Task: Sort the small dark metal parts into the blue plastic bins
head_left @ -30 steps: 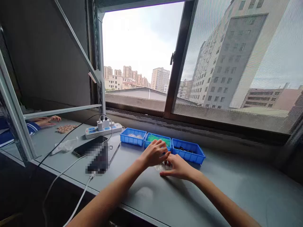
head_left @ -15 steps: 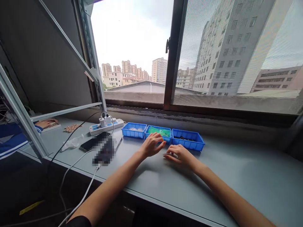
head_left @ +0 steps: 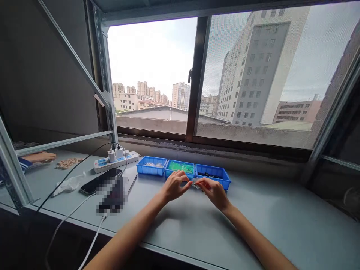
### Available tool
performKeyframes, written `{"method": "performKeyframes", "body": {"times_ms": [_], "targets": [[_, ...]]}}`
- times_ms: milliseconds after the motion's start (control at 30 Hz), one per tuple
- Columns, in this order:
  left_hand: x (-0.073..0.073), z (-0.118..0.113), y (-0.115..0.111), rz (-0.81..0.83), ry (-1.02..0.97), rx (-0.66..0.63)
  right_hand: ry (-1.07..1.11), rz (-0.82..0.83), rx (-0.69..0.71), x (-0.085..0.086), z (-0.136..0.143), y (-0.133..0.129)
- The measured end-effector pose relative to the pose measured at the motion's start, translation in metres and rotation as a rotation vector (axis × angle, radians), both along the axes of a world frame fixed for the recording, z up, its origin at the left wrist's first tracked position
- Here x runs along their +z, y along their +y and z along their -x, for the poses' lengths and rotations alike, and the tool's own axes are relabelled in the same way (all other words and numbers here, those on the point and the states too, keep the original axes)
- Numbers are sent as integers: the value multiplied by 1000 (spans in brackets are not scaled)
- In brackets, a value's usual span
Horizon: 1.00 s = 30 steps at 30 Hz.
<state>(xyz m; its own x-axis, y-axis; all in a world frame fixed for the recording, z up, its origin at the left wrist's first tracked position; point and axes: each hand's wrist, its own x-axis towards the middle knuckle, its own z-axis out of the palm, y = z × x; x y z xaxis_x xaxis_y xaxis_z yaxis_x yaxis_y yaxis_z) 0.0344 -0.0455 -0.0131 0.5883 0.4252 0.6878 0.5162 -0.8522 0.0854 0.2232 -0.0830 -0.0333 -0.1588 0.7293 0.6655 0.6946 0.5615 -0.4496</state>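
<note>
Thumb and fingers of the right hand (head_left: 215, 192) pinch a small clear piece (head_left: 194, 182), which sits between the two hands over the surface (head_left: 253, 217). The left hand (head_left: 176, 186) brings its thumb to the piece's left edge (whether that grip closes on it, I cannot tell). Just beyond, three blue bins stand in a row: left bin (head_left: 150, 171) with pale bits, middle bin (head_left: 169, 174) with green ones, right bin (head_left: 225, 184) with dark ones. Farther left lie a phone (head_left: 90, 186), a power strip (head_left: 116, 162), crumpled plastic (head_left: 69, 185) and brown pieces (head_left: 69, 163), near another person's hand (head_left: 43, 157).
</note>
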Motion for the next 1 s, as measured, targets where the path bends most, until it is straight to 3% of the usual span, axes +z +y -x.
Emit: {"method": "performKeyframes", "body": {"times_ms": [167, 367, 567, 800, 1000], "targets": [[0, -5, -4, -3, 24, -17, 151, -17, -112, -1, 0, 3], [1, -5, 2, -40, -60, -10, 42, -55, -49, 5, 10, -5], [9, -6, 6, -145, -203, -81, -26, -223, -54, 24, 11, -16], [26, -8, 13, -427, -37, -120, 102, -276, -63, 27, 6, -18], [19, -22, 21, -483, -11, -137, 153, -324, -22, 23, 1, -17]]}}
